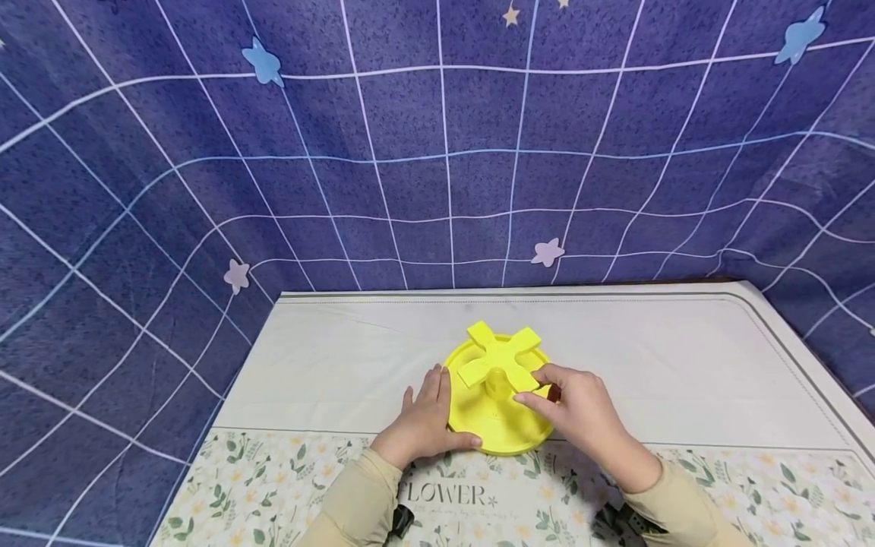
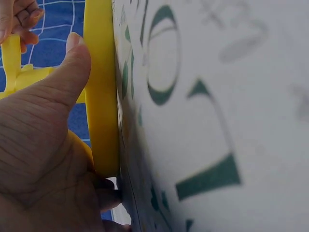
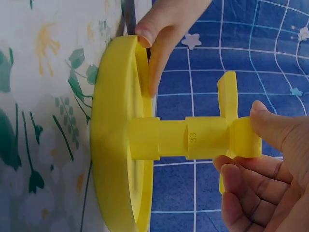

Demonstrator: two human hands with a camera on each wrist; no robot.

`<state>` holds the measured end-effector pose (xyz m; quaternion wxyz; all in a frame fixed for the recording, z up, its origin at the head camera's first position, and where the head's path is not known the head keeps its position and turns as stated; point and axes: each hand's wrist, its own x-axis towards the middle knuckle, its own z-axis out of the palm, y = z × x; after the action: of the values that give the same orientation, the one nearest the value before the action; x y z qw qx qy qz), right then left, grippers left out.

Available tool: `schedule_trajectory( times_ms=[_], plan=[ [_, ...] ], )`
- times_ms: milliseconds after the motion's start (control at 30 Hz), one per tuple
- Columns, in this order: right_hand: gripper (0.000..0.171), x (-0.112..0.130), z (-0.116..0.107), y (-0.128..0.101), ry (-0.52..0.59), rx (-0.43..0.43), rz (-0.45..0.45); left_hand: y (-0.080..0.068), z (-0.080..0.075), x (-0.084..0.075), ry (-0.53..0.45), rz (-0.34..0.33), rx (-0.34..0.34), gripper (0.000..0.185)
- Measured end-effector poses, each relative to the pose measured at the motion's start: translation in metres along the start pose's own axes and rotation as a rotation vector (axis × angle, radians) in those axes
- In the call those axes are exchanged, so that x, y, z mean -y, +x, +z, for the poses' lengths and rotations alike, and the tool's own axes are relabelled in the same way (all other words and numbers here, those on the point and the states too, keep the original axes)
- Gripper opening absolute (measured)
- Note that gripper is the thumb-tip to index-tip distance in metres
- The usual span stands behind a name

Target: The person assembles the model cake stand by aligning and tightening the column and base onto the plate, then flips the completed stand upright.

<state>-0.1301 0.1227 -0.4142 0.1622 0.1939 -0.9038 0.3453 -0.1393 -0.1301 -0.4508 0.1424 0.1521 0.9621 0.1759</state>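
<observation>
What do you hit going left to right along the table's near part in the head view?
Left sleeve → left hand → yellow round base → right hand → right sleeve.

The left hand lies low, fingers fairly straight, thumb stretched rightward. The right hand sits to its right, thumb and curled fingers pinching; both forearms wear beige sleeves.
</observation>
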Motion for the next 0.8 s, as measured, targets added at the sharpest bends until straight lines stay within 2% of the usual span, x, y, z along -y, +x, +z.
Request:
schedule_trajectory(
  times_ms=[500, 700, 800],
  plan=[
    [0.024, 0.0061, 0.0054, -0.0069, -0.087, -0.093, -0.051, -0.0045, -0.0021, -0.0038, 0.03, -0.008, -0.009, 0.123],
    [0.025, 0.0028, 0.0022, -0.0064, -0.116, -0.051, -0.069, -0.0032, -0.0021, -0.0023, 0.025, 0.002, -0.013, 0.124],
    [0.034, -0.0038, -0.003, -0.0033, -0.115, 0.006, -0.097, -0.003, -0.0012, 0.0011, -0.006, 0.013, -0.01, 0.124]
  ],
)
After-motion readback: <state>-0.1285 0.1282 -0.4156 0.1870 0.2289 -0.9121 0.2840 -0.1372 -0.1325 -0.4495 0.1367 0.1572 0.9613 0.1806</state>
